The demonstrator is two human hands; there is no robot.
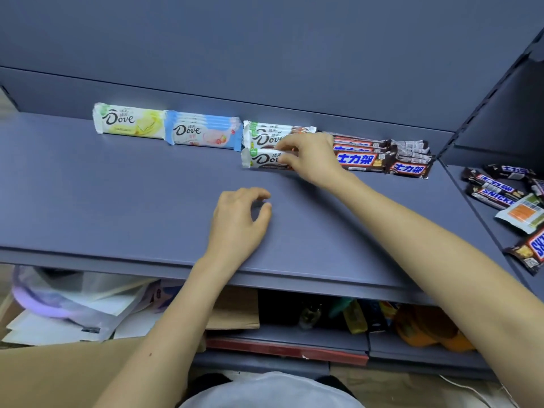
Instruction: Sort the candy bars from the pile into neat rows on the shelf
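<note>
Along the back of the grey-blue shelf (pixel 117 195) stand rows of candy bars: a yellow Dove bar (pixel 129 122), a stack of light-blue Dove bars (pixel 203 133), white-and-brown Dove bars (pixel 265 134) and dark Snickers bars (pixel 382 160). My right hand (pixel 312 160) grips the front white Dove bar (pixel 262 159) at its right end, in front of that row. My left hand (pixel 238 222) hovers over the shelf's middle, fingers curled and apart, holding nothing. The loose pile of Snickers and other bars (pixel 506 195) lies on the neighbouring shelf section at the right.
A slotted upright post (pixel 482 107) divides this shelf from the right section. Below the shelf's front edge lie papers (pixel 73 313), a brown cardboard piece (pixel 235 313) and orange and yellow packets (pixel 424 328) on a lower level.
</note>
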